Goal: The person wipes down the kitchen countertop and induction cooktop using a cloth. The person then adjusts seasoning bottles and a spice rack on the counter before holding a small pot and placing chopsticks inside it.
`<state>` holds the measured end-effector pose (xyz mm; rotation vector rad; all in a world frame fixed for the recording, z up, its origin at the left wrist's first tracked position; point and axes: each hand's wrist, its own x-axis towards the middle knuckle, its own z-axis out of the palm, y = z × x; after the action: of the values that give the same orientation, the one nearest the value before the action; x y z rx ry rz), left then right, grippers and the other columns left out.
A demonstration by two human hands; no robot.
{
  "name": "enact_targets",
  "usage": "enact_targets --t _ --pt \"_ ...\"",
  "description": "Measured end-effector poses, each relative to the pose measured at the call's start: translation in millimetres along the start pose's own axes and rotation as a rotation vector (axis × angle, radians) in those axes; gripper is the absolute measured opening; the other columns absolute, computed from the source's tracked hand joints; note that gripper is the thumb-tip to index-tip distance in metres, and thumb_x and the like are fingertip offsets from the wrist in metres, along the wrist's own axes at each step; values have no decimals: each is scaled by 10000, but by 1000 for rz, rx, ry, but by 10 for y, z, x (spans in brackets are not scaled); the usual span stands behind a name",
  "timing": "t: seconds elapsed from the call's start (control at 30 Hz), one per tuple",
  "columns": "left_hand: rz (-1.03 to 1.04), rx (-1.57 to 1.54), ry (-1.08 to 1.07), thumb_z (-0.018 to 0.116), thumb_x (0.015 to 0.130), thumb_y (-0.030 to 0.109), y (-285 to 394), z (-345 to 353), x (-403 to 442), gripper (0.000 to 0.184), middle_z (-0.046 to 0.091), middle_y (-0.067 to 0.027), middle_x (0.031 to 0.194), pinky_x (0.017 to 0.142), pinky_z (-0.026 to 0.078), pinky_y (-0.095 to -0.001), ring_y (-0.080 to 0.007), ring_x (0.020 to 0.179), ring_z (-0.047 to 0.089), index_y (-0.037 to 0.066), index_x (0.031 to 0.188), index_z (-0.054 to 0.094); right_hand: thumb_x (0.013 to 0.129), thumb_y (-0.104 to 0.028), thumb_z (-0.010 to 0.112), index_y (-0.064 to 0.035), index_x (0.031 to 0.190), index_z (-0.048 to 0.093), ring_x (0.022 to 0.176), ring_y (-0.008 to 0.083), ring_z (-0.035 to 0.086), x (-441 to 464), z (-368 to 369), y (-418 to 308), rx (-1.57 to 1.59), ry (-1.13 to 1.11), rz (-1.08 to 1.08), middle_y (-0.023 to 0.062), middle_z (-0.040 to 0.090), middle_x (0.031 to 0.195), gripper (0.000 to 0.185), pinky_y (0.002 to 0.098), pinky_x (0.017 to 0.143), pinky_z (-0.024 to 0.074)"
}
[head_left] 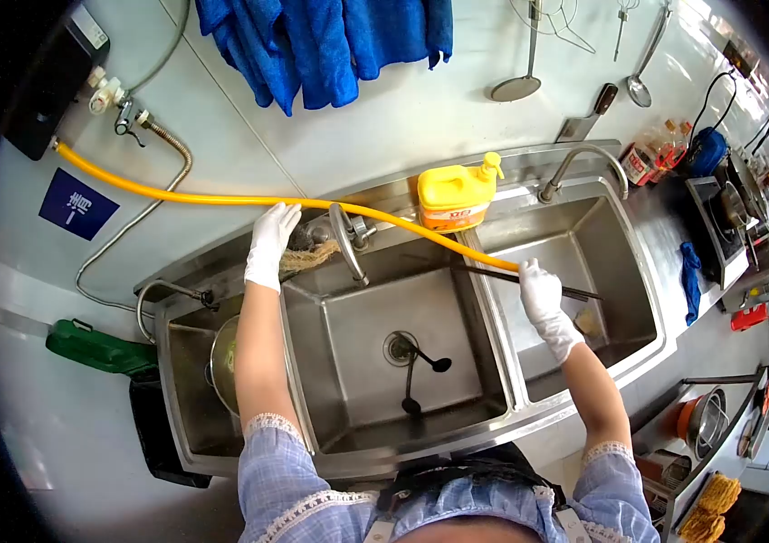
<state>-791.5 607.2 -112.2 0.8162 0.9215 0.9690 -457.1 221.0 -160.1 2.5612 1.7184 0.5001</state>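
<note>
My right hand (543, 306), in a white glove, is closed around the end of a yellow hose (393, 220), above the divider between the middle and right basins. Thin dark rods (574, 292) cross behind that hand; whether it also grips them is unclear. My left hand (271, 246), gloved too, has its fingers stretched out at the back ledge, close against the hose; contact is hard to tell. Beside it are a tan, fibrous scrubber (307, 257) and a curved faucet (346, 244). Two black spoon-like utensils (413, 362) lie at the middle basin's drain.
A yellow pump jug (457, 195) stands on the rear ledge. A metal pot (224, 362) sits in the left basin. Blue towels (330, 45) and a cleaver (588, 116) hang on the wall. At the right are bottles (654, 156), a stove (715, 226) and a blue cloth (690, 282).
</note>
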Motion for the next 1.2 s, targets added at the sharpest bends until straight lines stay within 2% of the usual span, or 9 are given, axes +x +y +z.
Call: enact_targets --t 0.37,0.53,0.67,0.77,0.83,0.87,0.97,1.1,1.2 --pt "108 256 42 477 962 223 121 -319 -1071 434 536 -204 1281 1022 398 -386 -290 1177 534 -45 1302 463 904 -170 430 -32 918 550 670 361 633 -105 413 25 404 -229 88 184 619 693 183 457 580 497" --pt "260 458 261 533 943 322 -155 -214 -2256 435 577 -157 1217 945 410 -352 -242 1086 561 31 1268 532 868 -115 453 -7 897 513 630 358 631 -816 215 44 565 -168 -186 161 617 696 127 444 554 503" --pt "201 562 292 566 920 226 -890 80 -3073 205 570 2 754 546 398 -198 -58 622 489 55 1006 641 758 -141 543 -74 868 561 852 251 575 -1340 -97 362 448 -103 -261 78 574 802 130 369 711 476" --pt "-116 746 -20 529 943 241 -1479 753 -3728 230 585 -18 695 518 405 -205 -65 569 506 40 938 642 722 -177 557 -118 776 571 815 214 528 -1568 -300 789 406 34 -298 34 543 751 81 344 685 435" --pt "-787 86 -377 412 947 535 -2252 1145 -3980 598 637 -120 866 591 498 -277 -161 692 603 -18 1098 584 722 -196 553 -120 773 550 816 213 521 -1818 -567 1317 510 165 -405 35 532 771 92 341 695 420" --pt "-908 1 -453 367 928 592 -2376 1452 -4121 689 633 -159 953 663 531 -315 -217 775 629 -30 1175 531 726 -190 546 -122 771 537 815 209 518 -1913 -647 1480 547 195 -428 34 525 782 83 332 711 410" --pt "-852 178 -811 342 912 629 -2556 2563 -4592 761 628 -183 994 770 544 -343 -239 834 642 -50 1226 488 706 -196 554 -146 713 531 767 182 516 -2217 -696 2012 344 222 -537 7 510 734 56 315 729 404" --pt "-936 406 -1148 466 966 275 -2832 3528 -4883 437 630 -156 1038 757 531 -311 -229 894 649 -50 1259 472 685 -189 559 -122 655 515 705 178 510 -2649 -650 2716 265 240 -465 0 475 654 86 322 729 400" --pt "-961 413 -1244 516 945 228 -3130 4036 -5004 390 618 -104 938 734 515 -307 -200 830 625 -44 1222 493 689 -189 564 -122 644 505 687 184 504 -2867 -619 3212 206 237 -390 5 469 644 100 327 740 395"
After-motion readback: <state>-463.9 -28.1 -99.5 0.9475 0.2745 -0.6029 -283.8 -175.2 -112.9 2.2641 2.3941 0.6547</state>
